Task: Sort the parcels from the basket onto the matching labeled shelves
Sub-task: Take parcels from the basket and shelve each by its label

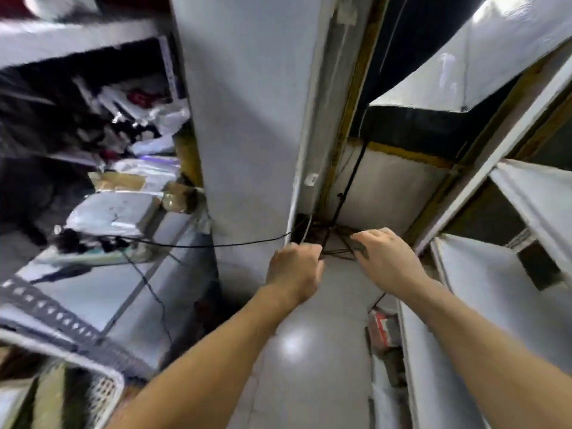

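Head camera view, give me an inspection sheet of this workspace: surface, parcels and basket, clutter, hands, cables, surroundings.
Surface: glossy grey floor with a light glare.
Job's things: white basket at lower left, contents not readable; grey and brown parcels piled on the left shelves, blurred.
Clutter: red-and-white packet low beside the right shelving.
Hands: left hand curled with knuckles up, right hand with fingers bent; both reach toward the floor corner, neither holds a parcel.
Cables: black cable runs from the left shelf to a tangle at the corner, by the hands.
Surroundings: white pillar ahead, white shelving on the right.
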